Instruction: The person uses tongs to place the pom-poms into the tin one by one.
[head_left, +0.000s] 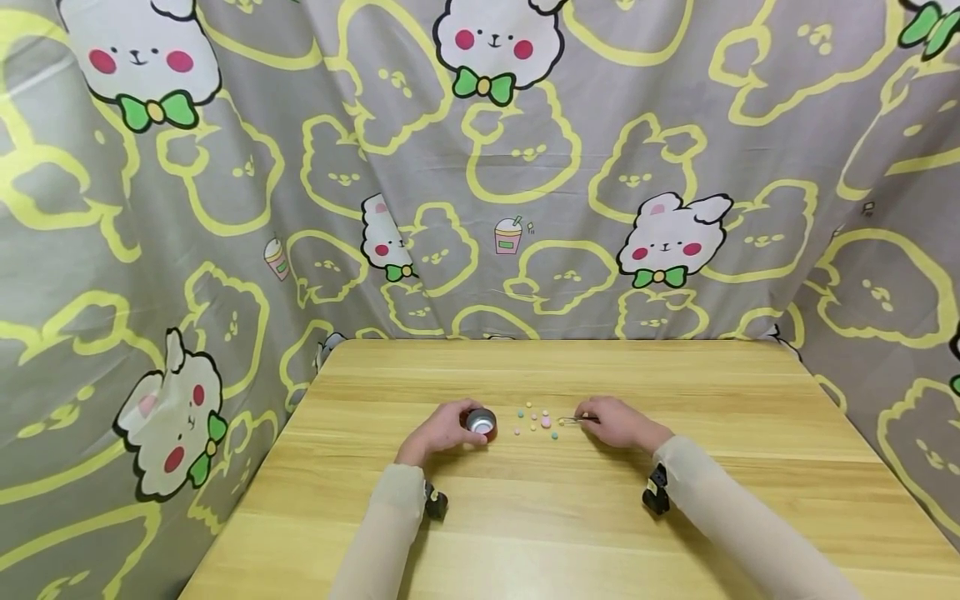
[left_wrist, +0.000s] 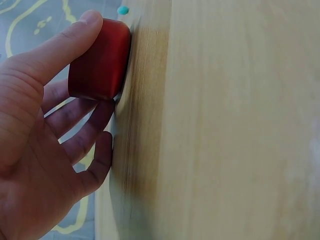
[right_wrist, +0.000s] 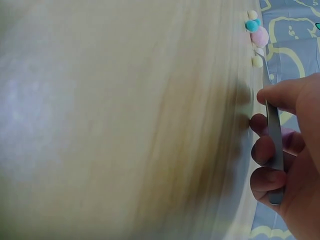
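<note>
My left hand (head_left: pixel 442 429) holds a small round red tin (left_wrist: pixel 102 62) between thumb and fingers, close over the tabletop. Its mouth faces up, and the silvery inside (head_left: pixel 482 427) shows in the head view. To the right, my right hand (head_left: pixel 615 422) grips metal tweezers (right_wrist: pixel 274 137) that point left. The tweezer tips are right at a pale yellow ball (right_wrist: pixel 257 61) at the near end of a loose group. Several small pastel balls lie between the hands, among them a larger pink ball (head_left: pixel 546 422) and a teal ball (head_left: pixel 554 435).
The wooden table (head_left: pixel 540 517) runs back to a grey patterned curtain (head_left: pixel 555 167), which also hangs along both sides. A black wrist camera (head_left: pixel 435 502) sits on the left wrist, and another black camera (head_left: pixel 656 492) on the right.
</note>
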